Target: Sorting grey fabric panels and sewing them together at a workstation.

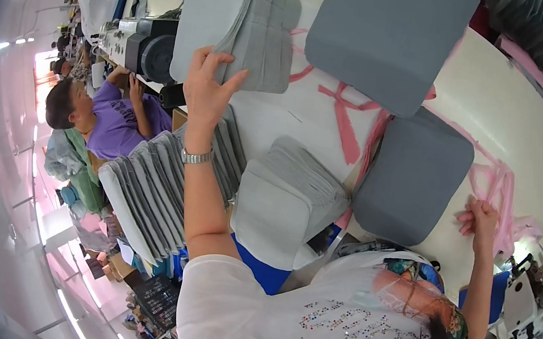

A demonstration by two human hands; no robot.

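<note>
Our left hand (211, 85), thumb and fingers spread, touches the lower edge of the light-grey, rounded-rectangular fabric stack (213, 11), upper left of centre, long axis upright; our farther right hand (479, 218) curls, pinch uncertain, beside pink fabric strips (506, 219), right.

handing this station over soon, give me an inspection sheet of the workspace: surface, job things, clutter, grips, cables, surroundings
Surface: white table, partly covered.
Job's things: far light grey stack, near light grey stack, two dark grey pads.
Clutter: pink strips, loose and tangled near the pads.
Left grip: fingers against the far light grey stack; firmness unclear.
Right grip: fingers curled beside pink strips; whether it holds any is unclear.
Cables: none told apart with certainty.
Surroundings: person in purple and machine at picture left.
</note>
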